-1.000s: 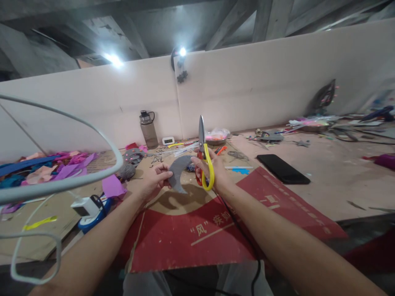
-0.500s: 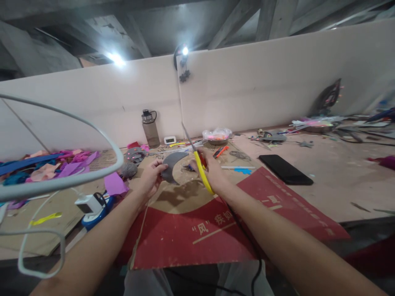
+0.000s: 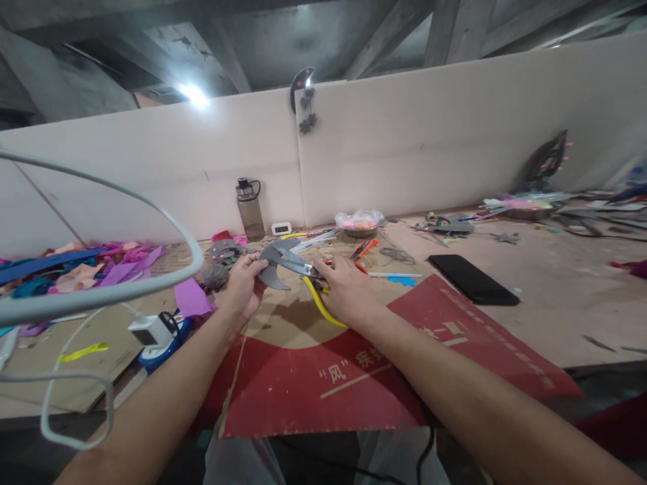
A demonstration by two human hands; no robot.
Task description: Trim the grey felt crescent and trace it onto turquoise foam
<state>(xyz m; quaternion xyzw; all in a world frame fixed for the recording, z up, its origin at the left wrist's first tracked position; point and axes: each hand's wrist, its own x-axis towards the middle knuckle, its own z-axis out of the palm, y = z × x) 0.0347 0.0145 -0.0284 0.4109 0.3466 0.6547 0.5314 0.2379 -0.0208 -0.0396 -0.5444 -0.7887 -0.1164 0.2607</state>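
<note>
My left hand [image 3: 247, 281] is closed, pinching a dark grey crescent-shaped piece of felt [image 3: 273, 275] at its outer edge. My right hand [image 3: 350, 286] grips a pair of scissors [image 3: 323, 306] with yellow handles. The blades point left and reach across the upper part of the grey crescent; whether they are cutting into it I cannot tell. Both hands are raised above a red and brown cardboard sheet [image 3: 303, 397], where their shadow falls. Fingers of my right hand hide part of the scissor handles.
Behind the hands are a bottle [image 3: 250, 212], a small white digital clock [image 3: 281, 229] and a bowl with a plastic bag [image 3: 358, 222]. A black phone [image 3: 472, 278] lies at right. Coloured felt scraps [image 3: 75, 273] and a white charger [image 3: 150, 331] are at left, under a looping white cable [image 3: 166, 225].
The scissors have swung from pointing up and away to pointing left, with their blades now over the grey crescent. My left hand still holds the crescent, shifted slightly up.
</note>
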